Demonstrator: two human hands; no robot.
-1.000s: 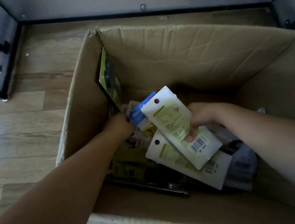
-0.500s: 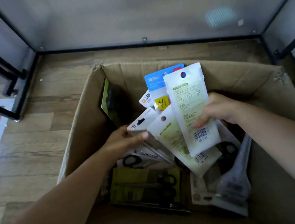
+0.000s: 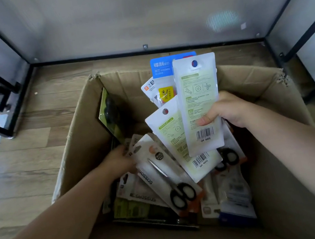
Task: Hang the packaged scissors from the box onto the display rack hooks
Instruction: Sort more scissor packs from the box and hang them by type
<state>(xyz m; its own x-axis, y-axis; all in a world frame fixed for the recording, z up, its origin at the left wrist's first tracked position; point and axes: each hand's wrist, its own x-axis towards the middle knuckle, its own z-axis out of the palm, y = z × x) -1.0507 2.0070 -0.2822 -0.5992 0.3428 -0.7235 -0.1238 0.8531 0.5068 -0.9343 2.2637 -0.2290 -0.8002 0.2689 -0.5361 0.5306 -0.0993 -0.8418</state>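
Head camera looks steeply down, close above the box (image 3: 81, 120).

Your right hand (image 3: 228, 111) now holds its fan of packets (image 3: 200, 103) higher than a second ago, their tops above the far wall of the box (image 3: 250, 79) instead of down inside it. A blue-topped packet (image 3: 162, 66) now shows behind them. Your left hand (image 3: 118, 162), earlier buried among the packets, now grips a packet with black-handled scissors (image 3: 162, 173), tilted up from the pile.
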